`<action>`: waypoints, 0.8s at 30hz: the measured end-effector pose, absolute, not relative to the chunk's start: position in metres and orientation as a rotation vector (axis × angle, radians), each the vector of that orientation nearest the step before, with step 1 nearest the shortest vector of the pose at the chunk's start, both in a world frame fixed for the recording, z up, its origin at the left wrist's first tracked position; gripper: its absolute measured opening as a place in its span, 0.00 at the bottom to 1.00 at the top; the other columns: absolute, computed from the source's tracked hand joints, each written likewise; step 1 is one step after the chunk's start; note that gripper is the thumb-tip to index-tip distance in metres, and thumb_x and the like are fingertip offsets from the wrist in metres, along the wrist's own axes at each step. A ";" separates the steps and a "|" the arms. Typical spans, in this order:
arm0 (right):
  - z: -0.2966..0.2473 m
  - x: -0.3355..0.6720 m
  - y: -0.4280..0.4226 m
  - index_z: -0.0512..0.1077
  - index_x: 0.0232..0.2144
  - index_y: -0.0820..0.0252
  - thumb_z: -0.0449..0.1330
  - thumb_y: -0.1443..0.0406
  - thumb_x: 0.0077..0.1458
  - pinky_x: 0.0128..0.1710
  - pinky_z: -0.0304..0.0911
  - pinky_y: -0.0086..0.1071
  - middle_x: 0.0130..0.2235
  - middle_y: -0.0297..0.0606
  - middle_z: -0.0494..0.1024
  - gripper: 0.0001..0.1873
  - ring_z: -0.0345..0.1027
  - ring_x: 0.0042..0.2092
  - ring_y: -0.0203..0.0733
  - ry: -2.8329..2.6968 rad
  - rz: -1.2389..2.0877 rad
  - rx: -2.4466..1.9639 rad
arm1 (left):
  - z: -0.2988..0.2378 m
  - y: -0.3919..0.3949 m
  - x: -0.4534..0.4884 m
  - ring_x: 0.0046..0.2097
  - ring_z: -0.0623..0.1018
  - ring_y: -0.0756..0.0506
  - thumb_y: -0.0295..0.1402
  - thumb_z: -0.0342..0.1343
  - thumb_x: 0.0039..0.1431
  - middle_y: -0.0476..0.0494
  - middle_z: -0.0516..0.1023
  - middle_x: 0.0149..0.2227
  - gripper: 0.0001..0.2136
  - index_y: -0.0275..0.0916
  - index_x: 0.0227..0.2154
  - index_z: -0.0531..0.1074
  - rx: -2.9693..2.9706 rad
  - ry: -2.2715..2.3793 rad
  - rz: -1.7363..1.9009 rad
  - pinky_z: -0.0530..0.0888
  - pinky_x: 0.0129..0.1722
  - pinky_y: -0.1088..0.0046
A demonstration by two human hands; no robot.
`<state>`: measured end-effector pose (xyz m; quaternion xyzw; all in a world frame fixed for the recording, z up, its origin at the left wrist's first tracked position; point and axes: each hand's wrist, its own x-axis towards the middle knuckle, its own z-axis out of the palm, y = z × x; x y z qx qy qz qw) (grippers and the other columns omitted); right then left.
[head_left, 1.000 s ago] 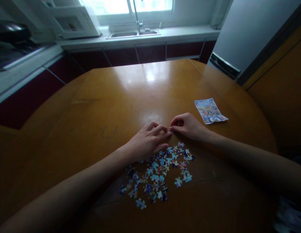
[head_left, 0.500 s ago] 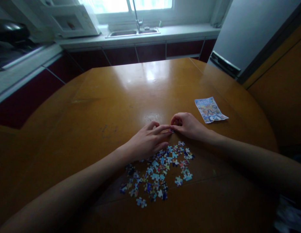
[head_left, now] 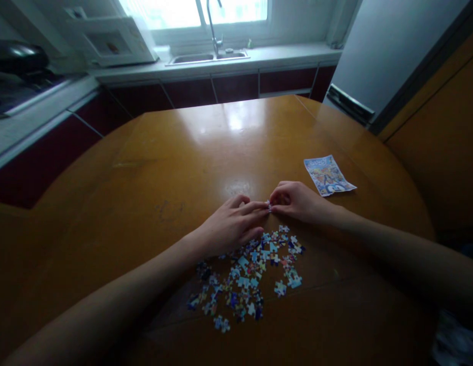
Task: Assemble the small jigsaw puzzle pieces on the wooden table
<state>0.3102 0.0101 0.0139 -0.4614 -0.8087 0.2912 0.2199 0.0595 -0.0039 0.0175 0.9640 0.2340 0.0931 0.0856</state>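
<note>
Centrally, right hand (head_left: 297, 202) grip pinched shut on small puzzle piece (head_left: 269, 205). Left hand (head_left: 234, 227) lay flat, fingers stretched, tips touching same piece from left, not clasping. Piece sat between both fingertips, right hand nearer; its long axis too small to tell. Pile of pieces (head_left: 251, 274) on desk (head_left: 175, 152) just nearer person. Leaflet (head_left: 328, 175) beyond right hand.

Glossy varnished wood table (head_left: 206, 147), printed cardboard puzzle pieces (head_left: 247, 274), shiny paper leaflet (head_left: 327, 175), metal tap (head_left: 213, 25).
</note>
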 end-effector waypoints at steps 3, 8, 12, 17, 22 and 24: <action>0.011 0.309 0.010 0.79 0.35 0.61 0.66 0.66 0.54 0.34 0.61 0.31 0.33 0.37 0.76 0.05 0.67 0.33 0.36 -2.267 0.820 -1.233 | 0.020 -0.005 0.060 0.56 0.66 0.40 0.42 0.48 0.71 0.45 0.69 0.63 0.21 0.41 0.63 0.65 2.869 0.699 0.255 0.65 0.61 0.58; 0.011 0.311 0.013 0.79 0.36 0.62 0.66 0.66 0.55 0.35 0.61 0.31 0.35 0.37 0.75 0.06 0.67 0.34 0.35 -2.295 0.840 -1.173 | 0.021 0.000 0.059 0.53 0.68 0.42 0.38 0.48 0.72 0.44 0.73 0.58 0.17 0.42 0.60 0.68 2.809 0.737 0.355 0.68 0.57 0.62; 0.013 0.311 0.013 0.79 0.37 0.61 0.66 0.66 0.55 0.35 0.60 0.31 0.35 0.37 0.75 0.06 0.65 0.33 0.35 -2.330 0.828 -1.167 | 0.020 0.007 0.058 0.51 0.69 0.43 0.34 0.48 0.71 0.43 0.77 0.52 0.13 0.40 0.52 0.73 2.755 0.827 0.476 0.69 0.54 0.63; 0.012 0.311 0.011 0.79 0.37 0.60 0.65 0.66 0.55 0.35 0.60 0.31 0.35 0.37 0.75 0.07 0.66 0.34 0.36 -2.339 0.828 -1.154 | 0.018 0.009 0.058 0.51 0.70 0.44 0.33 0.49 0.71 0.45 0.77 0.54 0.13 0.43 0.54 0.73 2.740 0.734 0.456 0.69 0.55 0.63; 0.011 0.312 0.010 0.79 0.36 0.60 0.66 0.65 0.54 0.34 0.61 0.32 0.34 0.37 0.75 0.06 0.67 0.33 0.36 -2.325 0.874 -1.165 | 0.015 0.008 0.058 0.52 0.70 0.43 0.33 0.50 0.69 0.48 0.74 0.58 0.17 0.47 0.59 0.70 2.758 0.651 0.407 0.69 0.56 0.61; 0.012 0.311 0.009 0.79 0.35 0.60 0.66 0.66 0.54 0.33 0.61 0.32 0.34 0.37 0.75 0.06 0.67 0.33 0.36 -2.318 0.885 -1.169 | 0.015 0.008 0.057 0.52 0.70 0.42 0.33 0.50 0.69 0.49 0.74 0.58 0.18 0.48 0.60 0.69 2.766 0.646 0.387 0.69 0.57 0.60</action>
